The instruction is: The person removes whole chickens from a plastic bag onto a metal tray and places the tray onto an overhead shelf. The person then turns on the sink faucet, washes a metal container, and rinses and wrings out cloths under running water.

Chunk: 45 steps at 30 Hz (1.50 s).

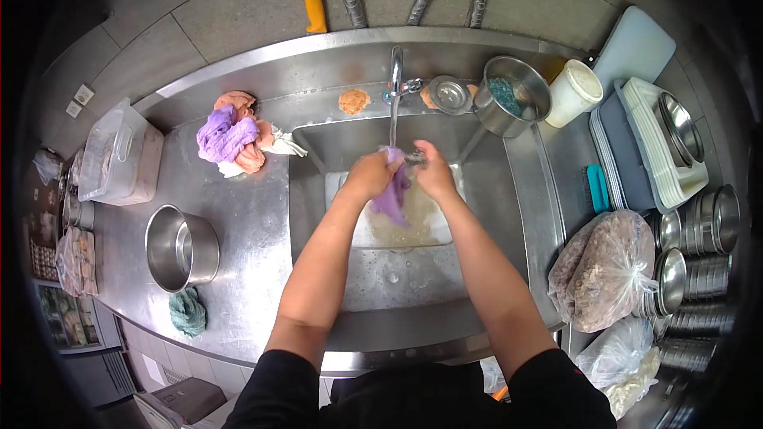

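Over the sink (493, 191), my left hand (372, 176) is closed on a purple cloth (389, 202) that hangs down from it. Water runs from the tap (396, 71) onto the cloth. Just right of the cloth is my right hand (433, 171), fingers curled by a small grey, shiny thing (415, 158) that is blurred; whether it grips this is unclear. Below both hands, a white basin (362, 232) with cloudy water lies in the sink.
Left counter: purple and orange cloths (230, 135), a steel pot (181, 248), a green cloth (187, 313), a plastic bin (123, 155). Right: another pot (513, 95), a white tub (574, 94), trays (660, 143), filled bags (608, 270), stacked bowls (699, 278). Knife handles (311, 6) stand behind.
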### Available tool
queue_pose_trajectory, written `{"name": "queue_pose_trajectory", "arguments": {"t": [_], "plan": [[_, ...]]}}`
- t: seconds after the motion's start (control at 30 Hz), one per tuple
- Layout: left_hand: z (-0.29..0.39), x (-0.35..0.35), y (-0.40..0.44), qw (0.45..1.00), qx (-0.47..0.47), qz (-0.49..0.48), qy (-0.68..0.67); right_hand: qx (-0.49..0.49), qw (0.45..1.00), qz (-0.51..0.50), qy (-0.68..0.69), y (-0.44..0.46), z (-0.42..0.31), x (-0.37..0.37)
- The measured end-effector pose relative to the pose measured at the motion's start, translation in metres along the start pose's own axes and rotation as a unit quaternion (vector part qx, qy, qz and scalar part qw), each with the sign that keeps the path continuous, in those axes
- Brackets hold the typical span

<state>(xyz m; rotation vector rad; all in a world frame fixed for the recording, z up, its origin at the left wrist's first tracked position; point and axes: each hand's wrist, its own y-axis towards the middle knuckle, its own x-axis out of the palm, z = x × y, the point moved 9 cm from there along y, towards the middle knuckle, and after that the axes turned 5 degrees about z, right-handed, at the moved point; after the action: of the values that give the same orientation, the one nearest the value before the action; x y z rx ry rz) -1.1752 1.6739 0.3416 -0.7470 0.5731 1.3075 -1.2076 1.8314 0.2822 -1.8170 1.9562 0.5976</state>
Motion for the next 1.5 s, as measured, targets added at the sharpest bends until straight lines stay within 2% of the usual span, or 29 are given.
{"name": "queue_pose_trajectory", "arguments": {"t": [0.03,0.07,0.1,0.13,0.2,0.33,0.4,0.47,0.53,0.57,0.67,0.73,0.77,0.8,0.83,0.87,0.93,1.0,1.03,1.07,1.1,1.17,1.2,1.27,1.3,1.33,1.37,1.47,1.5], "plan": [[-0.004,0.000,-0.005,1.000,0.000,-0.001,0.002,-0.048,0.996,-0.047,0.056,-0.006,-0.022,0.010],[-0.002,0.000,-0.010,0.996,0.032,-0.010,-0.082,-0.096,0.985,-0.093,0.113,-0.012,-0.045,0.018],[0.006,-0.006,-0.014,0.984,0.064,-0.020,-0.163,-0.089,0.979,-0.137,0.118,-0.018,-0.054,0.027],[0.005,-0.011,-0.017,0.985,0.062,-0.021,-0.159,-0.089,0.979,-0.137,0.123,-0.014,-0.051,0.030],[0.010,-0.034,-0.024,0.939,0.088,-0.006,-0.332,-0.046,0.952,-0.283,-0.103,-0.015,-0.032,0.063],[-0.005,-0.088,-0.031,0.916,0.096,0.086,-0.380,-0.030,0.939,-0.289,-0.186,-0.020,0.000,0.053],[-0.020,-0.104,-0.034,0.868,0.064,0.118,-0.478,-0.013,0.943,-0.294,-0.155,-0.006,0.011,0.044],[-0.032,-0.110,-0.035,0.853,0.058,0.147,-0.497,0.009,0.947,-0.296,-0.125,0.006,0.004,0.038],[-0.062,-0.093,-0.026,0.853,0.019,0.168,-0.494,-0.095,0.923,-0.345,-0.140,0.010,-0.045,0.023],[-0.073,-0.080,-0.021,0.854,0.004,0.171,-0.492,-0.095,0.924,-0.343,-0.141,0.012,-0.059,0.014],[-0.090,-0.053,-0.020,0.852,-0.012,0.185,-0.490,-0.001,0.954,-0.258,0.154,0.021,-0.106,-0.022],[-0.111,-0.032,-0.016,0.866,-0.032,0.188,-0.462,0.061,0.855,-0.223,0.463,0.032,-0.110,-0.023],[-0.125,-0.023,-0.014,0.869,-0.055,0.205,-0.446,0.061,0.856,-0.223,0.462,0.035,-0.110,-0.021],[-0.125,-0.019,-0.013,0.869,-0.056,0.203,-0.447,0.091,0.806,-0.213,0.545,0.035,-0.114,-0.019],[-0.128,-0.018,-0.012,0.915,-0.086,0.210,-0.332,0.120,0.747,-0.200,0.623,0.034,-0.118,-0.017],[-0.131,-0.018,-0.010,0.947,-0.114,0.215,-0.211,0.121,0.747,-0.199,0.623,0.030,-0.124,-0.011],[-0.132,-0.001,-0.002,0.939,-0.145,0.239,-0.200,0.094,0.779,-0.141,0.604,0.027,-0.130,-0.005],[-0.109,0.013,0.012,0.881,-0.027,0.300,-0.366,0.077,0.796,-0.161,0.579,0.011,-0.140,0.014],[-0.088,0.017,0.014,0.881,-0.026,0.300,-0.366,0.055,0.839,-0.139,0.524,0.002,-0.140,0.026],[-0.078,0.027,0.012,0.780,-0.094,0.293,-0.545,0.035,0.878,-0.116,0.464,-0.007,-0.140,0.034],[-0.072,0.041,0.010,0.642,-0.158,0.273,-0.699,0.036,0.878,-0.115,0.463,-0.014,-0.142,0.043],[-0.062,0.043,0.011,0.627,-0.158,0.247,-0.721,-0.060,0.986,-0.030,0.149,-0.026,-0.145,0.040],[-0.056,0.046,0.012,0.614,-0.155,0.222,-0.742,-0.057,0.987,-0.031,0.148,-0.031,-0.138,0.039],[-0.041,0.042,0.021,0.589,-0.139,0.172,-0.778,-0.140,0.988,0.062,-0.005,-0.032,-0.142,0.018],[-0.035,0.041,0.023,0.576,-0.134,0.146,-0.793,-0.129,0.987,0.084,-0.049,-0.009,-0.110,0.029],[-0.028,0.039,0.026,0.562,-0.126,0.121,-0.809,-0.128,0.987,0.085,-0.048,0.000,-0.116,0.021],[-0.034,0.049,0.023,0.561,-0.220,0.124,-0.788,-0.106,0.988,0.080,-0.076,0.008,-0.116,0.014],[-0.054,0.058,0.045,0.590,-0.184,0.118,-0.778,-0.088,0.983,0.108,-0.118,0.000,-0.119,0.011],[-0.072,0.058,0.049,0.589,-0.182,0.116,-0.779,-0.062,0.994,0.072,-0.063,-0.010,-0.119,0.015]]}}
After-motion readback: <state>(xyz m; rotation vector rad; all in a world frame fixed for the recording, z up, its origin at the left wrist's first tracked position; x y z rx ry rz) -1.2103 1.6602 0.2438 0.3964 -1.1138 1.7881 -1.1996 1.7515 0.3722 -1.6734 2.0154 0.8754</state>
